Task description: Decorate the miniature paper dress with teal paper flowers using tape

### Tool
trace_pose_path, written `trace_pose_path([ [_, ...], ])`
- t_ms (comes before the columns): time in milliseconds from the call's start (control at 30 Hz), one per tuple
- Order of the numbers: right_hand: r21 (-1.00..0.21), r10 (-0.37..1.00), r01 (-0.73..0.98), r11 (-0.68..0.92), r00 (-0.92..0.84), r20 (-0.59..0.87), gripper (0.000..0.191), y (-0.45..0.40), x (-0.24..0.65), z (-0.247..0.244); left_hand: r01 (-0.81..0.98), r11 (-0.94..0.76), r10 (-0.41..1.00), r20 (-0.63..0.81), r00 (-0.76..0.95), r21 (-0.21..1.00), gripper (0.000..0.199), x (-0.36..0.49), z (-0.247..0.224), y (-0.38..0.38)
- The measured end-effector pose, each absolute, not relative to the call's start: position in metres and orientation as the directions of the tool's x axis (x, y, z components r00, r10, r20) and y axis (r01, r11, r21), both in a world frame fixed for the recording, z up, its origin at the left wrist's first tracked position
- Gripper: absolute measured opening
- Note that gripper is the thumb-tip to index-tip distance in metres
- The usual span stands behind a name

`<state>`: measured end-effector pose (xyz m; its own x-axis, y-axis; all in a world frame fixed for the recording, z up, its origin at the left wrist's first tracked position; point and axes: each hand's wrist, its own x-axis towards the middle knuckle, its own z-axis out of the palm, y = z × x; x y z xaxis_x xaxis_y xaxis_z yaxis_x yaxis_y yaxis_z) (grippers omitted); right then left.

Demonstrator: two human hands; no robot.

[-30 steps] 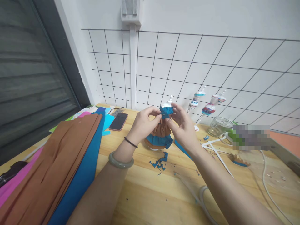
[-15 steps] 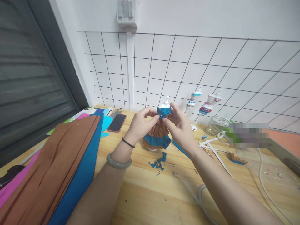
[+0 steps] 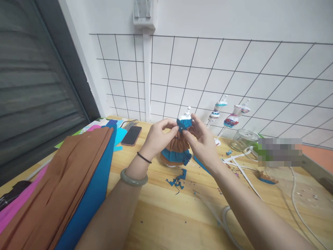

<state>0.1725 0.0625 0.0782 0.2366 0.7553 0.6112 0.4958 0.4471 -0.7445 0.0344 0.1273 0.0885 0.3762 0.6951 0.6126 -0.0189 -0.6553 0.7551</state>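
A miniature dress form (image 3: 187, 115) with a white top stands upright on the table, dressed in blue and brown crepe-like paper. Its layered skirt (image 3: 175, 158) has brown and blue tiers. My left hand (image 3: 161, 136) comes from the left, its thumb and forefinger closed on the blue ruffled bodice (image 3: 184, 124) at the waist. From the right, my right hand (image 3: 204, 140) presses its thumb against the front of the same blue paper, its other fingers round the far side and partly hidden. Blue paper scraps (image 3: 178, 180) lie in front of the skirt.
Folded brown paper (image 3: 70, 166) lies over blue sheets at left, with a phone (image 3: 131, 135) behind. Two more small dress forms (image 3: 218, 110) stand at the back right near a glass jar (image 3: 242, 139). White strips (image 3: 240, 170) and a white cable (image 3: 225, 222) lie at right.
The whole view has shifted slightly, so everything appears a little further right. Both hands stay at the blue bodice with almost the same grip.
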Motion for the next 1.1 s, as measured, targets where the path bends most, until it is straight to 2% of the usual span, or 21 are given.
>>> trace_pose_path([
  [200,-0.741,0.763,0.504,0.444,0.220,0.607,0.062,0.060,0.173,0.077,-0.060,-0.638,0.692,0.606,0.393,0.768,0.015,0.033,0.087,0.131],
  [467,-0.785,0.797,0.417,0.459,0.198,0.571,0.071,0.056,0.173,0.081,-0.041,-0.557,0.726,0.510,0.461,0.830,0.046,0.032,0.082,0.136],
  [733,-0.790,0.819,0.477,0.384,0.219,0.530,0.064,0.031,0.191,0.078,0.005,-0.531,0.752,0.469,0.463,0.847,0.049,0.030,0.078,0.143],
  [867,-0.791,0.862,0.556,0.255,0.239,0.447,0.040,-0.005,0.215,0.071,0.055,-0.541,0.794,0.488,0.363,0.839,0.040,0.027,0.080,0.145],
  [967,-0.687,0.861,0.707,0.166,0.235,0.451,0.020,-0.043,0.230,0.066,0.037,-0.568,0.809,0.550,0.208,0.822,0.033,0.024,0.085,0.144],
  [1100,-0.605,0.902,0.794,0.056,0.220,0.372,0.037,-0.104,0.239,0.052,-0.089,-0.617,0.787,0.617,-0.029,0.782,0.029,0.019,0.096,0.138],
])
